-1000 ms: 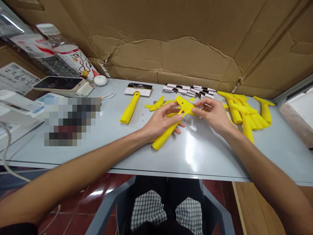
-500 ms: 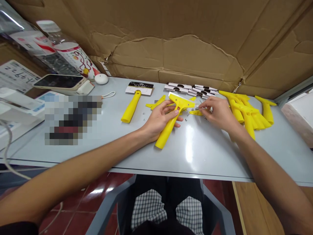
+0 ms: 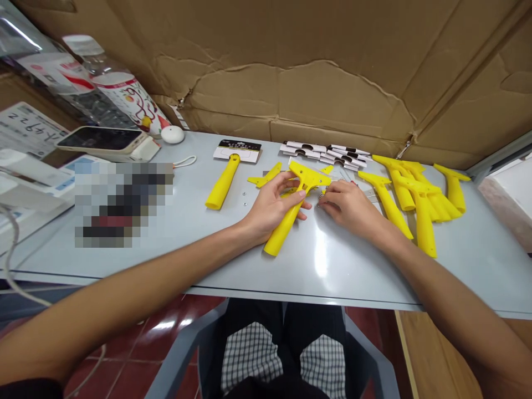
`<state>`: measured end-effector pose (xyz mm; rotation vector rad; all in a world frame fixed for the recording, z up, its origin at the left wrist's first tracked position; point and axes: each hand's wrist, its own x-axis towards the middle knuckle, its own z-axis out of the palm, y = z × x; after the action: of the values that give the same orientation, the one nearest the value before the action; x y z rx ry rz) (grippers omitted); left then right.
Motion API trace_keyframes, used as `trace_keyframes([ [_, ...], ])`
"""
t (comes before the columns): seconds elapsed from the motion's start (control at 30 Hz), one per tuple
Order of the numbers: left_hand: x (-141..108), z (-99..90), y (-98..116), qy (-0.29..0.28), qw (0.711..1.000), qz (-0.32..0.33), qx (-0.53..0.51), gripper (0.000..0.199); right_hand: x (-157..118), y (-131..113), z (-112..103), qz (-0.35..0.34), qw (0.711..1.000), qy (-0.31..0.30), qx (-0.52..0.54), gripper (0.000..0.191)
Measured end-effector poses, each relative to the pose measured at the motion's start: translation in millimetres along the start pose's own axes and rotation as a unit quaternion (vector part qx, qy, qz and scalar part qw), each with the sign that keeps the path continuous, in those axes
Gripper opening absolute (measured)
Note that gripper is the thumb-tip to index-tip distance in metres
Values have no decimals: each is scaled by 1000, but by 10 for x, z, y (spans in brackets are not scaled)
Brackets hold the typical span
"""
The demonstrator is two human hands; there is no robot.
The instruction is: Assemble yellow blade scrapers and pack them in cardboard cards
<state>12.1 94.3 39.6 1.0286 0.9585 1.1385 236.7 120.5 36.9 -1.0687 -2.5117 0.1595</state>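
A yellow scraper handle (image 3: 284, 228) with a T-shaped head rests in my left hand (image 3: 275, 204). The fingers are wrapped round its neck, head pointing away and grip end toward me. A sliver of pale blade shows along the head's far edge. My right hand (image 3: 348, 204) is lowered at the tabletop just right of the head, thumb and index fingertips close together over small metal nuts (image 3: 318, 205). Whether one is pinched between them is too small to see. Flat yellow scraper pieces (image 3: 266, 176) lie behind my left hand, partly covered by it.
Several yellow scraper handles (image 3: 424, 221) are heaped at right. Folded black-and-white cards (image 3: 305, 149) lie at the back against the cardboard (image 3: 332, 94). Another handle (image 3: 223, 184) lies left, beside a printed card (image 3: 245, 151). A phone (image 3: 103, 138) and a bottle (image 3: 124, 91) stand farther left.
My right hand has moved left and slightly down, from the head's right end to the small nuts. The handle in my left hand has hardly moved.
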Motion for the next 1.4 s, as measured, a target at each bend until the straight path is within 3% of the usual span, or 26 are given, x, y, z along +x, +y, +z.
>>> trace_keyframes([
  [0.13, -6, -7, -20, -15, 999, 15, 23, 41, -7, 14, -62, 16, 1000, 19, 12, 19],
  [0.4, -10, -18, -39, -14, 999, 21, 32, 44, 15, -11, -24, 24, 998, -63, -12, 28],
  [0.73, -24, -4, -9, -15, 999, 16, 38, 41, -3, 31, -88, 61, 998, -21, -24, 29],
  [0.83, -26, -2, -9, -13, 999, 18, 39, 41, -2, 47, -105, 71, 996, -38, -29, 34],
  [1.2, -12, -15, -37, -12, 999, 22, 27, 43, -29, 7, -164, -23, 991, -116, 68, 32],
  [1.4, -4, -9, -39, -16, 999, 23, 31, 42, -9, 41, -34, -19, 993, -94, 69, 35],
])
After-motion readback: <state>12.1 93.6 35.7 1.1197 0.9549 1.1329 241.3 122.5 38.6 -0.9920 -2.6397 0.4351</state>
